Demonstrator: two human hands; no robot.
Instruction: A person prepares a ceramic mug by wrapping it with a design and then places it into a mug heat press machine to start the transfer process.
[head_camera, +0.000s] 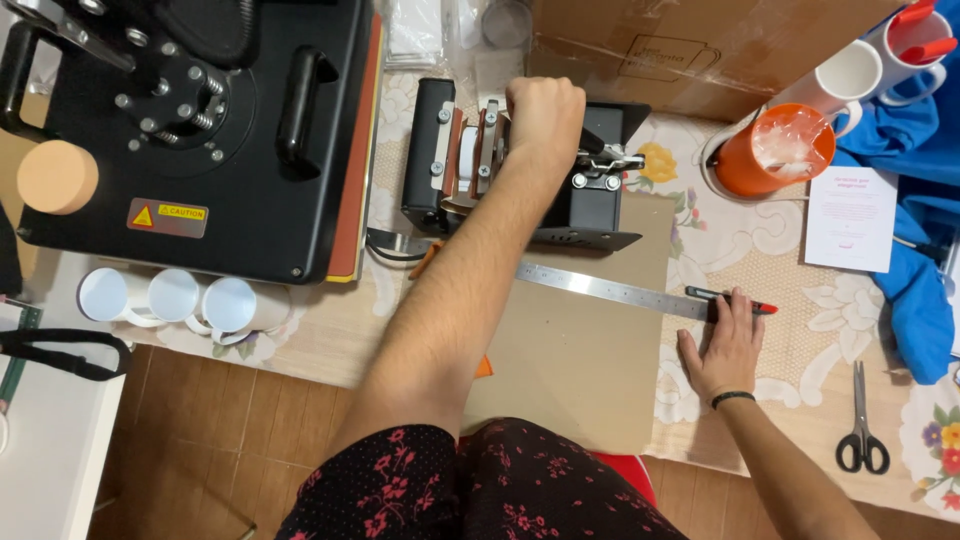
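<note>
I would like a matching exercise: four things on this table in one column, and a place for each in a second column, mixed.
1. scissors
2. metal ruler
3. orange mug
4. small mug press

a. under the left hand
b. lying across the brown board, its end by the right hand
c. near the table's edge, right of the right hand
d. far right, beside white mugs

Pairs: 1-c, 2-b, 3-d, 4-a
</note>
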